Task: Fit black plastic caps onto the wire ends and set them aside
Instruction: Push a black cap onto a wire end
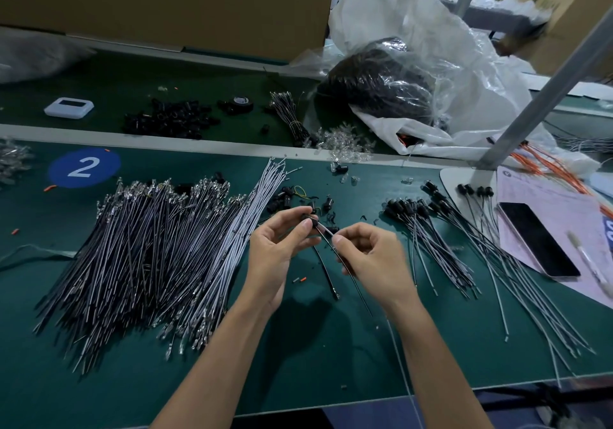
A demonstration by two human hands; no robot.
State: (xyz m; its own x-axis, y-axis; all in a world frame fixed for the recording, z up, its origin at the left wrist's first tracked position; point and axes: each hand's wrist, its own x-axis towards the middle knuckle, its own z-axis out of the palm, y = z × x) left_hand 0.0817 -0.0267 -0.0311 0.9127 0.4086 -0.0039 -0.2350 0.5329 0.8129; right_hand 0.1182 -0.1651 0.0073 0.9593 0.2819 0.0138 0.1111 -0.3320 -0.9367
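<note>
Nearest: left hand (277,246), well right of the disc (83,167), pinches cap (310,221) at its fingertips. Next, wire (345,262), end at the cap mouth (seating depth hidden). Further right of the disc, right hand (371,249) pinches it just behind that end. Keep wire in line with bore, grip near tip so it won't buckle, push straight. Capped pile (441,246) lies furthest right of the disc.

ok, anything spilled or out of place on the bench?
Minor mess only: clear plastic pieces lie spilled across the grey rail and onto the green mat, and a few orange scraps lie loose on it. Nothing looks damaged.
</note>
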